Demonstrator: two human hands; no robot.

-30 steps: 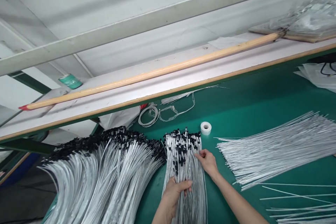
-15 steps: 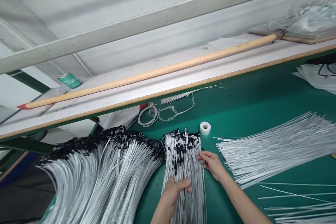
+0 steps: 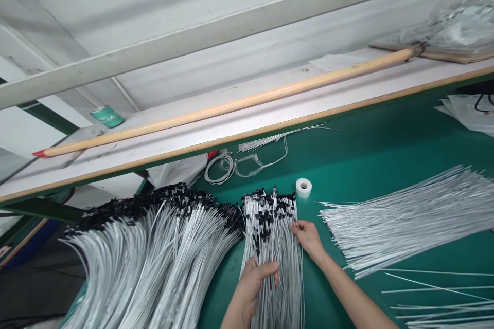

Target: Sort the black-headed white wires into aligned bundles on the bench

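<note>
A bundle of thin grey cables with black connectors at the far end (image 3: 283,262) lies in front of me on the green table. My left hand (image 3: 252,280) is closed around the left part of this bundle, thumb across the top. At the bundle's right edge, just below the connectors, my right hand (image 3: 306,236) has its fingertips pinched together; a cable there seems to be between them, though the fingers partly hide it. Left of the bundle, a much larger pile of the same black-ended cables (image 3: 170,257) droops toward the table's near edge.
A white tape roll (image 3: 303,188) stands behind my right hand. Grey cables without black ends (image 3: 409,216) lie on the right, with several loose strands nearer. Coiled cable (image 3: 219,168) rests under the shelf, which carries a wooden pole (image 3: 231,108) and a green tin (image 3: 107,116).
My right hand's fingers have drawn closer together at the bundle's right edge. My left hand keeps its grip. The whole view has shifted slightly.
</note>
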